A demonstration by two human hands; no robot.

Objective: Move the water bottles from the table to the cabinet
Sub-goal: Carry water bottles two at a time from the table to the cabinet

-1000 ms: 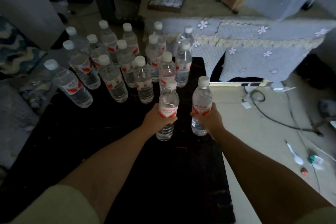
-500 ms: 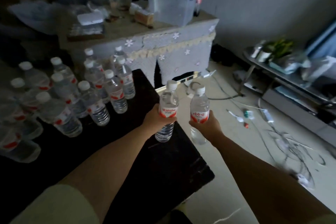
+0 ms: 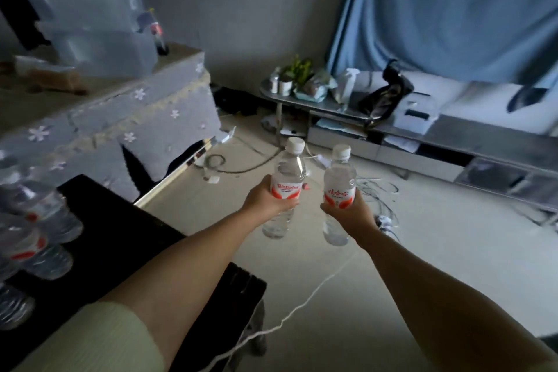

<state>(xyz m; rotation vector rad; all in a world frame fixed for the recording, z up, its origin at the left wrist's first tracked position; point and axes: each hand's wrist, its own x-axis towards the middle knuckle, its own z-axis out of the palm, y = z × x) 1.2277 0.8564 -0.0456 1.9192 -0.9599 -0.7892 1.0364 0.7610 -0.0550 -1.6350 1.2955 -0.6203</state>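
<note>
Both hands, each gripping a clear plastic water bottle with a white cap and red label, now hang out over the pale floor, clear of the black table [image 3: 126, 229]: left hand [image 3: 265, 199] with its bottle [image 3: 285, 187], right hand [image 3: 351, 210] with its bottle [image 3: 338, 190]. A second ago they stood above the tabletop. The low grey cabinet [image 3: 453, 142] has come into sight beyond them, right of the table, and the standing bottles [image 3: 36, 220] have slid to the left edge.

Bottles on the table [image 3: 27, 238], left of the left hand [image 3: 265, 199], blurred and cut by the edge; hand hides its bottle's [image 3: 285, 187] middle.
</note>
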